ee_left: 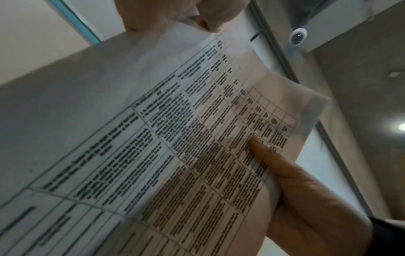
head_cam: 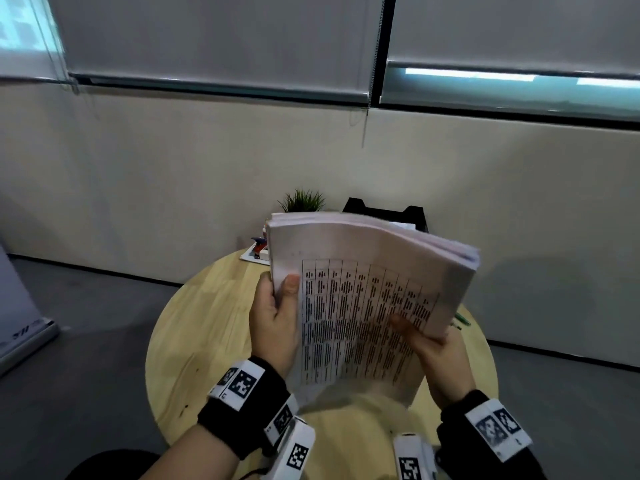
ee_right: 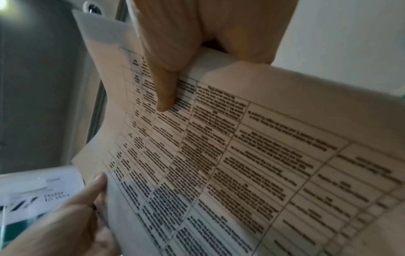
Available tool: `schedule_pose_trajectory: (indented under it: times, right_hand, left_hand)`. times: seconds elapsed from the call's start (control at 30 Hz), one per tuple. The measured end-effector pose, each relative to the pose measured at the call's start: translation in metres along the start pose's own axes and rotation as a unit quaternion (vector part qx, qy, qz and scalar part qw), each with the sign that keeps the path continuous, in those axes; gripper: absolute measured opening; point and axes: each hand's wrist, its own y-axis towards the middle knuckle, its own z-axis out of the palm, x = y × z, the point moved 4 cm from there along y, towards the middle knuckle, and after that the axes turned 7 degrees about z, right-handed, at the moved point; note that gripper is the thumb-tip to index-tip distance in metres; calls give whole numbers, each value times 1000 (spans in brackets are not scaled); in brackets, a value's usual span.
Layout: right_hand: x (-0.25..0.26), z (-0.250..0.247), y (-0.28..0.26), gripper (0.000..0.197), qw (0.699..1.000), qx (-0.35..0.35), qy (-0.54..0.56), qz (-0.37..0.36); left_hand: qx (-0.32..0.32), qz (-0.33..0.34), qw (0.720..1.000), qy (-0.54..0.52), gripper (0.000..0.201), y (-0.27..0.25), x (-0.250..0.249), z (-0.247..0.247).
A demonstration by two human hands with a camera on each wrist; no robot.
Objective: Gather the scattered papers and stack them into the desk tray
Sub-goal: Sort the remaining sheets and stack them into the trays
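A thick stack of printed papers [head_cam: 363, 306], its top sheet a black-lined table, is held upright above the round wooden table [head_cam: 207, 323]. My left hand [head_cam: 277, 313] grips its left edge, thumb on the front sheet. My right hand [head_cam: 433, 344] grips the lower right edge, thumb lying across the print. The black desk tray [head_cam: 412, 214] stands behind the stack at the table's far edge, mostly hidden by it. The left wrist view shows the papers [ee_left: 197, 138] with the right hand's thumb [ee_left: 263, 152] on them. In the right wrist view my right thumb [ee_right: 166, 86] presses the sheet [ee_right: 241, 155].
A small green potted plant [head_cam: 303, 200] stands left of the tray against the beige wall. A white card with a small dark and red object [head_cam: 258, 251] lies at the table's far left. A green pen [head_cam: 462, 318] lies at the right edge. Grey floor surrounds the table.
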Motion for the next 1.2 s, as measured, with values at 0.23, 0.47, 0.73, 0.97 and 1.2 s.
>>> schedule_pose_trajectory:
  times: [0.23, 0.47, 0.73, 0.97, 1.2]
  right_hand:
    - [-12, 6, 0, 24, 1000, -3, 0, 28]
    - [-25, 11, -2, 20, 999, -31, 21, 39]
    - [-47, 5, -6, 20, 995, -34, 23, 92]
    - [-49, 1, 1, 24, 995, -30, 52, 82]
    - [-101, -5, -1, 16, 979, -46, 42, 196]
  left_hand:
    - [10, -54, 999, 1, 18, -8, 21, -8]
    - [20, -127, 991, -26, 21, -20, 45, -8]
    - [31, -191, 981, -11, 31, -33, 71, -14]
    - [41, -172, 984, -17, 27, -30, 74, -10]
    - [87, -272, 957, 56, 17, -60, 124, -21]
